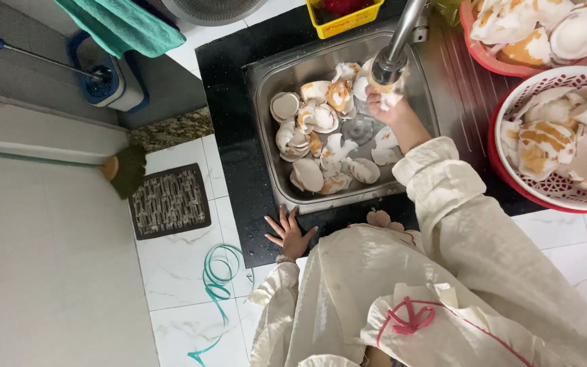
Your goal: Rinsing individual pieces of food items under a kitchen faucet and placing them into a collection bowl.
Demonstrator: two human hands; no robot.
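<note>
Right hand (383,103) gripping curved white shell (387,87) under steel faucet (398,41).

Right hand (383,103) with a shell piece (382,87) under the tap (397,47); left hand (289,234) flat on the black counter (229,115).

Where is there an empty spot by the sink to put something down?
The black counter left of the sink is bare, and so is the front strip beside the left hand. The sink is crowded with coconut pieces, where the right hand works under the faucet. The red baskets fill the right side.
</note>
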